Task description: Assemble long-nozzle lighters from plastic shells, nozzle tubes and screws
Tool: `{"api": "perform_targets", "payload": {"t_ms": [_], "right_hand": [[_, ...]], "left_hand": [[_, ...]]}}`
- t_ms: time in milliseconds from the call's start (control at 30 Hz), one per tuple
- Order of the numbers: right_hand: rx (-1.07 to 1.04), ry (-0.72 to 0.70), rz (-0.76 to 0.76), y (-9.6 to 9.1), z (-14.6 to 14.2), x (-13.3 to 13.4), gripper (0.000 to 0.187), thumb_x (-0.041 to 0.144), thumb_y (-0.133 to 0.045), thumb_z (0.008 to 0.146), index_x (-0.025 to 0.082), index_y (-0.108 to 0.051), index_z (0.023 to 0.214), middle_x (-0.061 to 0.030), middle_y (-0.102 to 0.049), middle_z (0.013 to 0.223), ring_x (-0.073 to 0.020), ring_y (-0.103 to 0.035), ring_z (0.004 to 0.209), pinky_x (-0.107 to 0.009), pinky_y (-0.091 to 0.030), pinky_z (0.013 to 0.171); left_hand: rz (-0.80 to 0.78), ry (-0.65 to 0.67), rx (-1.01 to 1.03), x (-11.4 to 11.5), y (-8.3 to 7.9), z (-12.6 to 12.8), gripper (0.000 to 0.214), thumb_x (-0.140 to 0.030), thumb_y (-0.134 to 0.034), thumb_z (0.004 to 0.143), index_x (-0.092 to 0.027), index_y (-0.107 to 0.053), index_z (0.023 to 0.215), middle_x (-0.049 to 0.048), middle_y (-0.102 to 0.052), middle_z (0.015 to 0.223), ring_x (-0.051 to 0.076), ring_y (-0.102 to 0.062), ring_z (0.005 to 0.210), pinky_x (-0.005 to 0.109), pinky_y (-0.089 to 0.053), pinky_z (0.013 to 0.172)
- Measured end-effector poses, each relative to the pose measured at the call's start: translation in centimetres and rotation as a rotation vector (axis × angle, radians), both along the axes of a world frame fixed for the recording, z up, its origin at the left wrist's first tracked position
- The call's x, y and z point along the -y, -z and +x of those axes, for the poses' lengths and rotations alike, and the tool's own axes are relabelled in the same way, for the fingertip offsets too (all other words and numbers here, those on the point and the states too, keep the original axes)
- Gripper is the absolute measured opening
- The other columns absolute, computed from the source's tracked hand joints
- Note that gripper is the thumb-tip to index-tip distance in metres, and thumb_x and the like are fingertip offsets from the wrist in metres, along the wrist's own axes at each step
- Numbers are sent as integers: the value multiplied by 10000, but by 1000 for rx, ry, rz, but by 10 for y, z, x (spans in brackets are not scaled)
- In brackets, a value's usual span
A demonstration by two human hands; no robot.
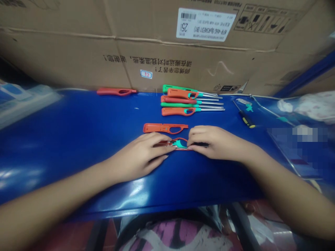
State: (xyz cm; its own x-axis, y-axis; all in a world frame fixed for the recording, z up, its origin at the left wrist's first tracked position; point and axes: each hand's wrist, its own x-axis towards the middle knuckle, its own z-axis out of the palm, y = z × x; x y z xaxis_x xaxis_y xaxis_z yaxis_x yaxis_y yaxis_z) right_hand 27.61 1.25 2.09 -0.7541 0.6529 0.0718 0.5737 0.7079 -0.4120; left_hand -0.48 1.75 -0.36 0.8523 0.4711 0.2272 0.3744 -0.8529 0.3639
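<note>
Between my two hands lies an opened gas lighter (180,143), its orange-red shell showing a teal trigger and metal parts inside. Around its handle end are the closed fingers of my left hand (142,153). The fingertips of my right hand (213,142) pinch its front end, where a dark rod-like part shows under the palm. Much of the lighter is hidden by my fingers. Just beyond it, a loose orange half shell (156,128) lies on the blue table with its inner side up.
Several lighters with metal tubes (178,111) lie stacked farther back. A red handle shell (108,91) is at back left. A screwdriver (246,119) and small teal pieces (249,107) lie right. A large cardboard box (86,52) walls off the back of the blue table (91,139).
</note>
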Motion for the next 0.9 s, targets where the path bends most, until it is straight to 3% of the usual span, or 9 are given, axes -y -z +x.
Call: {"api": "perform_targets", "payload": {"t_ms": [167,300,467,633,733,833,900], "right_hand": [[-22,31,11,-11,7,1,128,212,-570,951,195,-695,966,-55,-682,976,-183,-627,912,-321,-496,812],[-6,51,-66,-20,13,1,86,222,-618,915,198,-700,929,-41,-693,954,-165,-633,858,-293,-487,771],[59,122,-151,-15,11,0,62,205,-642,895,196,-702,882,-14,-691,848,-131,-602,727,-244,-428,632],[61,287,-281,-12,9,0,111,280,-684,884,189,-683,819,30,-622,656,-103,-508,573,-227,-355,522],[-11,243,-201,-9,9,-3,112,301,-688,885,190,-687,874,-4,-670,781,-129,-550,663,-254,-428,601],[-177,159,-28,2,7,-8,154,232,-601,937,207,-687,1062,-72,-674,1073,-191,-615,947,-350,-509,858],[-178,160,91,12,5,-11,263,159,-526,956,237,-678,1156,-97,-623,1227,-238,-575,1146,-450,-469,1005]], "left_hand": [[10,4,35,-1,1,0,366,-201,-521,996,-255,-632,1341,95,-628,1314,245,-600,1204,406,-510,1022],[5,-21,103,-4,2,-3,302,-188,-529,994,-218,-676,1256,88,-663,1284,220,-634,1166,370,-529,1006],[-33,-50,153,-7,0,-4,274,-212,-577,979,-182,-674,1234,77,-737,1149,198,-692,1042,350,-566,932],[-64,-64,171,-9,-1,-3,254,-227,-617,963,-186,-699,1199,73,-760,1113,195,-722,996,340,-581,899],[-74,-78,195,-10,0,-3,258,-232,-639,951,-191,-702,1197,70,-765,1115,194,-728,995,332,-585,895],[-72,-68,221,-9,3,-1,272,-228,-640,951,-195,-691,1216,70,-765,1119,192,-724,1008,330,-585,898],[-57,-61,238,-8,4,-1,282,-238,-647,949,-192,-683,1225,70,-763,1121,192,-719,1021,330,-583,913]]}}
